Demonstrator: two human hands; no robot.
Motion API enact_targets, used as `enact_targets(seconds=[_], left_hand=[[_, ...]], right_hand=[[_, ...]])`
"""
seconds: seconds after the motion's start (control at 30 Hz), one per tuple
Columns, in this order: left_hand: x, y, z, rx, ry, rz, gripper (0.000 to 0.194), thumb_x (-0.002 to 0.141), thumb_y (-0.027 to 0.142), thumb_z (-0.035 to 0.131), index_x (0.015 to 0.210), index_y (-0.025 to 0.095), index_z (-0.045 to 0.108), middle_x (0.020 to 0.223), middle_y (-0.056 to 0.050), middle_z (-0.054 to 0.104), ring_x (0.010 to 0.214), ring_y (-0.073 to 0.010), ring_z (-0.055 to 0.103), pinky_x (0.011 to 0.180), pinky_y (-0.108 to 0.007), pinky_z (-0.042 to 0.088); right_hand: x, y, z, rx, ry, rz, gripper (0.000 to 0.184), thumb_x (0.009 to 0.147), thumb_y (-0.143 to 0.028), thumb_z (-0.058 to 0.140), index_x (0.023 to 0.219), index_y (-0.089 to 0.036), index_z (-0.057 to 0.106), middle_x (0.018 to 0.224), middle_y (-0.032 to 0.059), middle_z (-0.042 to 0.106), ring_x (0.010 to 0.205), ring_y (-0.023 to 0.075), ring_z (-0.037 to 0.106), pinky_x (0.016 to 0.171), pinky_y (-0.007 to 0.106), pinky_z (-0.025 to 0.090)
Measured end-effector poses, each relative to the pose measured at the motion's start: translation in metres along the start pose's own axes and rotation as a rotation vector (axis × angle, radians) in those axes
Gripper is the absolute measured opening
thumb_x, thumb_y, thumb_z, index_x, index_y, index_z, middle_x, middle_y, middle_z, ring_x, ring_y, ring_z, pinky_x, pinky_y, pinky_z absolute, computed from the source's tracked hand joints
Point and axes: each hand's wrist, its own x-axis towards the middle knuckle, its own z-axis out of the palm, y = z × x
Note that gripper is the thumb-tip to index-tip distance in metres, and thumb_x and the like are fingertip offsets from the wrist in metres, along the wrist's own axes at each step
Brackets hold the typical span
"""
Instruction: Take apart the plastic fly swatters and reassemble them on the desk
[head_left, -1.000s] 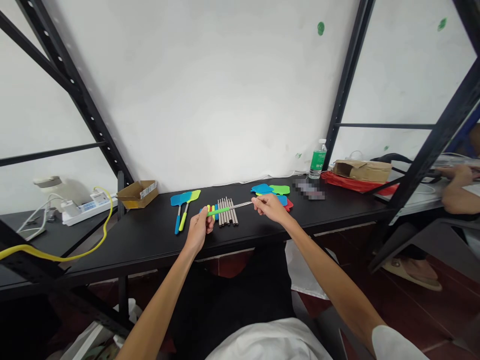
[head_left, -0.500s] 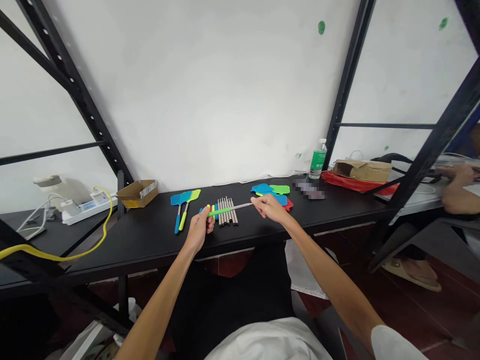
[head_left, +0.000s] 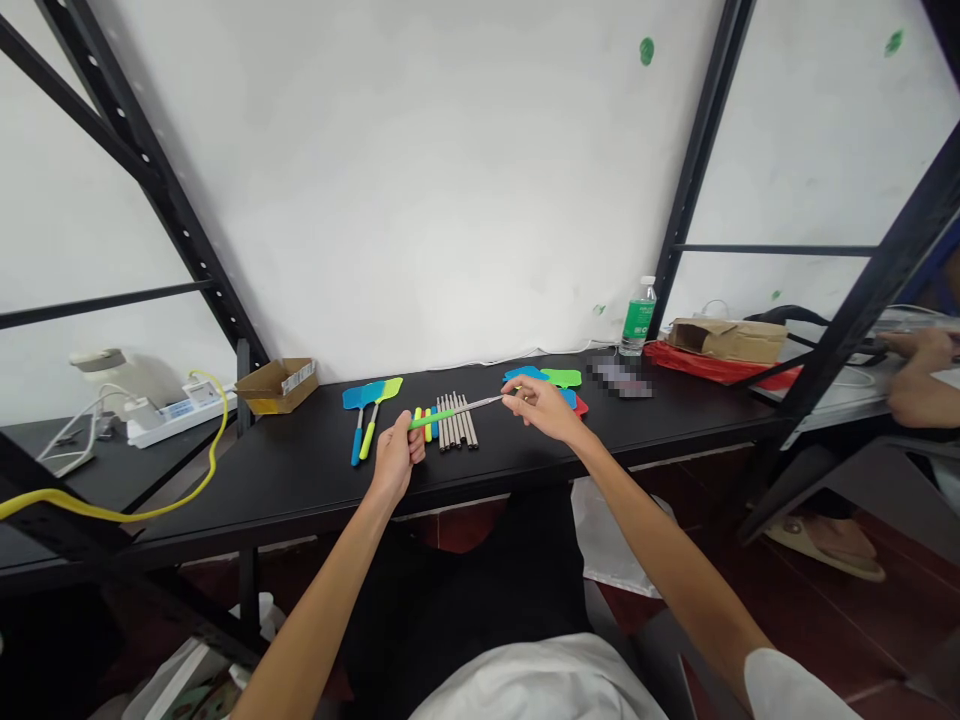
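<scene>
My left hand (head_left: 396, 456) is closed round the green handle (head_left: 433, 418) of a thin metal rod (head_left: 480, 404). My right hand (head_left: 544, 408) pinches the rod's far end, just in front of a heap of loose blue, green and red swatter heads (head_left: 553, 380). The rod hangs slanted a little above a row of several grey rods (head_left: 455, 423) that lie on the black table (head_left: 300, 470). Two complete swatters, blue and yellow-green (head_left: 367, 410), lie to the left of that row.
A small open cardboard box (head_left: 276, 385) sits at the table's back left. A green-labelled water bottle (head_left: 637, 319), red cloth and a brown paper bag (head_left: 726, 340) are at the right. Another person's arm (head_left: 919, 385) rests on the neighbouring table. Black rack posts frame both sides; a yellow cable (head_left: 112, 510) hangs left.
Both hands have lifted the rod slightly and tilted it, the right end rising toward the swatter heads. The grips are unchanged.
</scene>
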Motion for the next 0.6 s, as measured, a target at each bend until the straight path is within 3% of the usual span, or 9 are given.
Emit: enact_targets(seconds=[0.4,0.5,0.6], left_hand=[[-0.005,0.004,0.004,0.049,-0.017,0.007,0.049,0.093,0.046,0.056,0.056,0.02,0.038,0.052,0.007,0.027,0.043,-0.0062,0.027,0.041,-0.02,0.025],[-0.004,0.003,0.003,0.017,-0.043,-0.016,0.049,0.092,0.048,0.056,0.057,0.02,0.039,0.052,0.007,0.027,0.043,-0.0062,0.026,0.041,-0.02,0.025],[-0.001,0.002,0.0,-0.008,-0.058,-0.024,0.047,0.092,0.049,0.057,0.059,0.019,0.041,0.052,0.007,0.029,0.043,-0.0062,0.027,0.041,-0.02,0.026]], right_hand=[[-0.001,0.01,-0.001,-0.088,-0.033,-0.06,0.023,0.088,-0.038,0.062,0.076,-0.019,0.062,0.067,-0.0004,0.061,0.056,0.0133,0.057,0.055,0.026,0.046],[0.002,0.013,-0.008,-0.011,-0.074,-0.011,0.028,0.086,-0.046,0.065,0.08,-0.018,0.068,0.072,0.003,0.068,0.059,0.0145,0.06,0.055,0.026,0.048],[0.013,0.025,-0.031,-0.046,-0.07,0.077,0.036,0.084,-0.051,0.066,0.096,-0.017,0.073,0.082,0.0068,0.074,0.067,0.0182,0.067,0.058,0.027,0.051]])
